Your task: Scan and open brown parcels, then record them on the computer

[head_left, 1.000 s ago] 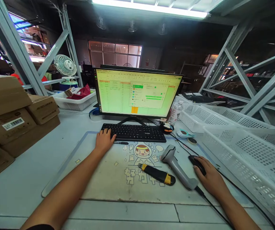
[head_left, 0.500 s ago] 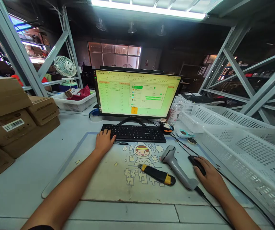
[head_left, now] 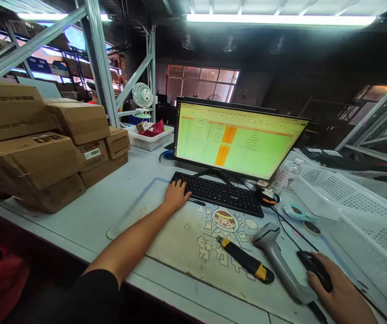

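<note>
My left hand (head_left: 176,195) rests with its fingers on the lower left corner of a black keyboard (head_left: 220,193) and holds nothing. My right hand (head_left: 338,292) lies over a black computer mouse (head_left: 315,270) at the lower right, gripping it. A grey barcode scanner (head_left: 277,261) lies on its side just left of that hand. Further left, a yellow and black utility knife (head_left: 245,260) lies on a worn cartoon-printed desk mat (head_left: 176,243). A thin pen (head_left: 196,202) sits along the keyboard's front edge, close to my left fingertips.
Stacked cardboard boxes (head_left: 28,148) fill the table's left side. A monitor (head_left: 237,139) showing a green spreadsheet stands behind the keyboard. White perforated baskets (head_left: 358,198) sit at the right, and another (head_left: 149,141) holds red items at the back. Steel shelving rises behind.
My view has swung left and tilted, so the table shifts right in the picture. The monitor's pop-up window has gone. Both hands stay on the keyboard and mouse.
</note>
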The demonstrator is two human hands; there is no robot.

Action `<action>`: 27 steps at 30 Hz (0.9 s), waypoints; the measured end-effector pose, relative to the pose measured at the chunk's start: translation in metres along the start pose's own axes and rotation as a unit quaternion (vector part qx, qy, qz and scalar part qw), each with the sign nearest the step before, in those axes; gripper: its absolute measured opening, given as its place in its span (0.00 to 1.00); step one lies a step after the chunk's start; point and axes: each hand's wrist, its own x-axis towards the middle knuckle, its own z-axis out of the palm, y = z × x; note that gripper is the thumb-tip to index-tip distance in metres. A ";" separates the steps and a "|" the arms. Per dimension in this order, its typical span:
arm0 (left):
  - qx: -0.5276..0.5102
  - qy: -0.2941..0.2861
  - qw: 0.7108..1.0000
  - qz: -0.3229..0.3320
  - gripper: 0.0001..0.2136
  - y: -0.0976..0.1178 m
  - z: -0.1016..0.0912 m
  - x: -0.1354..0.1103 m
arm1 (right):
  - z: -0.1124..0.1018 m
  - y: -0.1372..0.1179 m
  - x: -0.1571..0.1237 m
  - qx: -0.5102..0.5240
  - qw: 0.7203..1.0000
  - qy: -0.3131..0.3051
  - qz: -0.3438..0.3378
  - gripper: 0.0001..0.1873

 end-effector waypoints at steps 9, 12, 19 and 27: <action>-0.006 -0.009 1.000 -0.003 0.25 0.003 -0.002 0.003 | -0.007 -0.008 0.007 0.023 0.999 -0.019 0.016 0.37; -0.003 -0.011 1.000 -0.005 0.25 0.004 -0.005 0.004 | -0.009 -0.012 0.008 0.029 0.999 -0.026 0.026 0.37; -0.005 -0.011 1.000 -0.003 0.24 0.005 -0.007 0.003 | -0.012 -0.019 0.008 0.049 0.997 -0.017 0.048 0.34; -0.001 -0.009 1.000 -0.005 0.23 0.005 -0.005 0.005 | -0.011 -0.018 0.008 0.050 0.998 -0.007 0.046 0.31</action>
